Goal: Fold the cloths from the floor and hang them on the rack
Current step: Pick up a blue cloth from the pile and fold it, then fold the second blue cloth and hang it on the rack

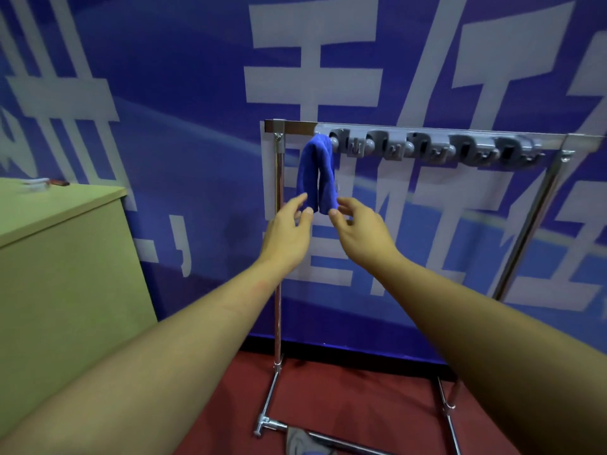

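A blue banner wall [164, 77] with large white characters fills the background, above a red floor [345, 405], with a pale green cabinet [65, 257] at the left. A chrome rack [279, 257] stands against the wall; a grey strip of holders [427, 147] runs along its top bar.

A folded blue cloth [317, 174] hangs over the top bar at its left end, just beside the first holder, its two halves drooping side by side. The left hand [289, 229] and the right hand [359, 228] reach up to its lower edge. Both have their fingers spread and loosely curled; the fingertips touch or nearly touch the hem, but neither is closed on the fabric.

By my reading, the step in hand is the end of hanging this cloth: it is draped and bears its own weight, and the hands are either evening the two halves or letting go. At the bottom edge of the view, a bit of grey fabric [299, 443] lies by the base bar of the rack, possibly another cloth, though too little shows to be sure. The next move would call for lowering both hands, bending to the floor and gathering the next cloth to fold.
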Motion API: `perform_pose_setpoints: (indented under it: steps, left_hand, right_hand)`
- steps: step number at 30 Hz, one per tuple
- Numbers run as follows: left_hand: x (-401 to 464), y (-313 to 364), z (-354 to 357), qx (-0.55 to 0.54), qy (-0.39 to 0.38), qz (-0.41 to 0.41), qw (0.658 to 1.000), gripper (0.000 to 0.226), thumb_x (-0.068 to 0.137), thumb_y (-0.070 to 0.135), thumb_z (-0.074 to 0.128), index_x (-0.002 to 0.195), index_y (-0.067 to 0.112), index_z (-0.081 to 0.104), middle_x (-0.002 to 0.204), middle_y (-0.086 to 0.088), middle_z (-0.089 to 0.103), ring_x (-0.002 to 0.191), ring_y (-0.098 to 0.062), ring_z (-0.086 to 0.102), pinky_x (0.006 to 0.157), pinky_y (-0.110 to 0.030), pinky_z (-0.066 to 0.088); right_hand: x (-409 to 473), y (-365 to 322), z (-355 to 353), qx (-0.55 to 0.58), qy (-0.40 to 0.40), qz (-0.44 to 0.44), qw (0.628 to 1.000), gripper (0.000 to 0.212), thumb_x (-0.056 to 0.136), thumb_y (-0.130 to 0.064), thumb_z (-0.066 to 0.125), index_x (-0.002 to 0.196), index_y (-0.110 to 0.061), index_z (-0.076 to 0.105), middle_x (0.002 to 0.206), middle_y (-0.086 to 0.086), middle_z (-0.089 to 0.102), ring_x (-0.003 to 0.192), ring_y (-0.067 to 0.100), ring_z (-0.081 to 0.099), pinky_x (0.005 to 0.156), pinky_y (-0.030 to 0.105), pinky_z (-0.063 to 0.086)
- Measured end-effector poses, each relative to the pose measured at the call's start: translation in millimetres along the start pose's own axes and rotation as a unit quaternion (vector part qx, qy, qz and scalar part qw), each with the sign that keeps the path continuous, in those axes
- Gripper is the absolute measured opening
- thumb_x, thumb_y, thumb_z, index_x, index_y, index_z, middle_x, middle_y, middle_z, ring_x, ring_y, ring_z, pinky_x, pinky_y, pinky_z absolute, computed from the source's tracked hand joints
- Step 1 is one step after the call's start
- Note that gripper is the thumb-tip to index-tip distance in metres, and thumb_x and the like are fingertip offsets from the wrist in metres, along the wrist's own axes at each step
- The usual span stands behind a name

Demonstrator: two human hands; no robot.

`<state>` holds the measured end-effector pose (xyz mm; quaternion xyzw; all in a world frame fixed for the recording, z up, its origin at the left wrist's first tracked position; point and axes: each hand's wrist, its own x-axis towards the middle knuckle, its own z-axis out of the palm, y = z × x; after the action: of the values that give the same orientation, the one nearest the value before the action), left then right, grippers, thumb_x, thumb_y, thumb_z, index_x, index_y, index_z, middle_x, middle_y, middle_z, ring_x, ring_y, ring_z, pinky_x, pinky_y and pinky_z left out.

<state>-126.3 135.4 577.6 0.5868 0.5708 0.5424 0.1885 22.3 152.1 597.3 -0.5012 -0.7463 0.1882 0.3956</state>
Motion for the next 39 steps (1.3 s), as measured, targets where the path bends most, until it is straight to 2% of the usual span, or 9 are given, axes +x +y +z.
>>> perform_pose_setpoints:
  steps: [6,10,16,22,33,39]
  left_hand:
    - [-76,8,-14,0.056,-0.068,-0.013,0.996,0.047,0.105,0.039,0.044,0.151,0.029,0.042,0.152,0.003,0.049,0.137,-0.014,0.049,0.114,-0.037,0.039]
    - [-124,14,-29,0.11,-0.11,-0.017,0.988,0.05,0.105,0.044,0.042,0.153,0.028,0.039,0.156,0.001,0.044,0.14,-0.018,0.045,0.115,-0.041,0.037]
    - [-200,29,-46,0.116,-0.132,-0.013,0.984,0.051,0.106,0.041,0.041,0.153,0.022,0.039,0.155,-0.002,0.045,0.142,-0.02,0.043,0.116,-0.038,0.036]
    - [-257,35,-53,0.105,-0.138,-0.02,0.985,0.049,0.106,0.039,0.042,0.152,0.021,0.041,0.155,0.0,0.045,0.139,-0.019,0.045,0.107,-0.028,0.033]
    - [-270,6,-49,0.096,-0.176,-0.038,0.979,0.051,0.106,0.041,0.042,0.153,0.022,0.039,0.155,-0.003,0.045,0.139,-0.019,0.046,0.111,-0.033,0.035]
    - [-267,-32,-30,0.106,-0.199,-0.064,0.972,0.051,0.106,0.041,0.042,0.153,0.022,0.039,0.155,-0.005,0.045,0.137,-0.021,0.047,0.107,-0.032,0.036]
  right_hand:
    - [-77,-11,-10,-0.06,-0.044,-0.005,0.997,0.054,0.104,-0.043,0.045,0.152,-0.02,0.038,0.146,0.005,0.055,0.125,0.025,0.059,0.102,0.044,0.049]
    - [-128,-18,-25,-0.109,-0.076,0.0,0.991,0.056,0.104,-0.044,0.045,0.154,-0.02,0.034,0.149,0.007,0.052,0.13,0.026,0.054,0.102,0.042,0.047]
    - [-210,-22,-40,-0.135,-0.088,0.018,0.987,0.057,0.104,-0.044,0.044,0.154,-0.018,0.033,0.15,0.009,0.051,0.13,0.029,0.054,0.102,0.041,0.047]
    - [-266,-33,-46,-0.144,-0.083,0.024,0.986,0.057,0.104,-0.045,0.045,0.153,-0.018,0.035,0.147,0.008,0.054,0.125,0.029,0.057,0.102,0.044,0.047]
    - [-285,-18,-29,-0.169,-0.101,0.061,0.979,0.056,0.103,-0.046,0.044,0.152,-0.018,0.037,0.146,0.008,0.055,0.124,0.029,0.058,0.103,0.045,0.047]
    - [-284,17,-6,-0.162,-0.125,0.091,0.975,0.057,0.103,-0.044,0.046,0.152,-0.016,0.038,0.147,0.009,0.055,0.129,0.029,0.055,0.105,0.043,0.046]
